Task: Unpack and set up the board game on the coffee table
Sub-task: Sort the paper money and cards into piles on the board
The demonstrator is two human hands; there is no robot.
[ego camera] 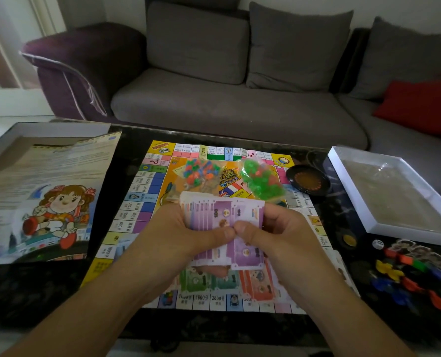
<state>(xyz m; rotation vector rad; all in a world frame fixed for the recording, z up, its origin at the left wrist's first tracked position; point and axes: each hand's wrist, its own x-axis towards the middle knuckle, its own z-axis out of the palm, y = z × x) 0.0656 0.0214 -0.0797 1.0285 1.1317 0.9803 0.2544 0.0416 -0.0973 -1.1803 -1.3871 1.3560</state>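
Observation:
The colourful game board [137, 202] lies unfolded on the dark coffee table [46, 292]. Above its middle, my left hand [188, 233] and my right hand [273, 233] both grip a stack of purple play-money notes [224, 212], thumbs pinching its near edge. Green notes [201, 279] and orange notes [258, 284] lie on the board beneath. Two clear bags, one of mixed coloured pieces [198, 173] and one of green pieces [260, 181], rest on the board's far half.
A box half with the rules sheet [46, 191] sits at the left. A white box tray [394, 191] sits at the right, a black round dish [308, 181] beside it. Loose coloured tokens [415, 274] lie near right. A grey sofa stands behind.

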